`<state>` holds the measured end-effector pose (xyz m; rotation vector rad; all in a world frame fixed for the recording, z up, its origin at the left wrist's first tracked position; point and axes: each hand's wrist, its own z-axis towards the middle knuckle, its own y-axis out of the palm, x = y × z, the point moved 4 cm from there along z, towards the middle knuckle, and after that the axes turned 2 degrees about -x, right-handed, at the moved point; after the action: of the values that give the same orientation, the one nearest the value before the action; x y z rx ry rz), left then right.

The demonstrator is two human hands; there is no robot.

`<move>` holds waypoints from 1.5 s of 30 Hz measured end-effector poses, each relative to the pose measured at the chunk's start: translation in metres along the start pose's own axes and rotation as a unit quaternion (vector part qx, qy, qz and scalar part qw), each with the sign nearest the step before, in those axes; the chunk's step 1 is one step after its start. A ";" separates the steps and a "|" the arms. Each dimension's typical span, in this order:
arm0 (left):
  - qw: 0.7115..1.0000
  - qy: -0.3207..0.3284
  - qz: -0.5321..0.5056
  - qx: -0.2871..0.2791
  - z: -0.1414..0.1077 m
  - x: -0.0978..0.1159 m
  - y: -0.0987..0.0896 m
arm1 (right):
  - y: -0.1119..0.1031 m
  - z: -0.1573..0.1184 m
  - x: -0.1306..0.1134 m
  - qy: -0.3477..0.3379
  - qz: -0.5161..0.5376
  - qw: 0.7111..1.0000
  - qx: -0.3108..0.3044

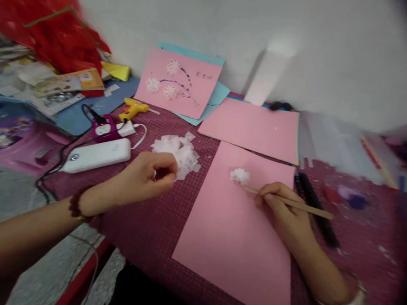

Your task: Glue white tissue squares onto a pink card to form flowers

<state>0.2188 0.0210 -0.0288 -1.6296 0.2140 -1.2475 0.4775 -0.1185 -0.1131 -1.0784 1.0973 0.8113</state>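
My right hand grips a tapered wooden stick like a pen, its thin end pointing at the lower edge of a white paper puff. Whether the tip touches the puff I cannot tell. The puff sits on the upper part of a pink paper sheet, with my right hand over the sheet's right side. My left hand hovers left of the sheet, thumb and fingers curled together in a pinch; anything between the fingertips is hidden. Just behind it lies a loose pile of white tissue squares.
A yellow glue gun, a purple power socket and a white power bank with cables lie left. A pink card with white puff flowers leans against the wall. Another pink sheet lies behind; black pens lie right.
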 end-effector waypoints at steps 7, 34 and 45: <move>0.995 0.052 -0.081 -0.026 0.072 0.039 0.035 | 0.006 0.005 -0.011 0.026 0.012 1.000 -0.004; 0.967 0.002 -0.208 -0.147 0.103 -0.002 0.086 | 0.008 0.013 -0.005 0.054 0.000 0.999 0.008; 0.956 -0.029 -0.234 -0.173 0.104 -0.007 0.093 | 0.007 0.012 -0.009 0.042 -0.001 0.999 -0.015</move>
<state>0.3361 0.0460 -0.0996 -2.0990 0.0033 -1.5791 0.4723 -0.1052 -0.1054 -1.1481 1.1561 0.7890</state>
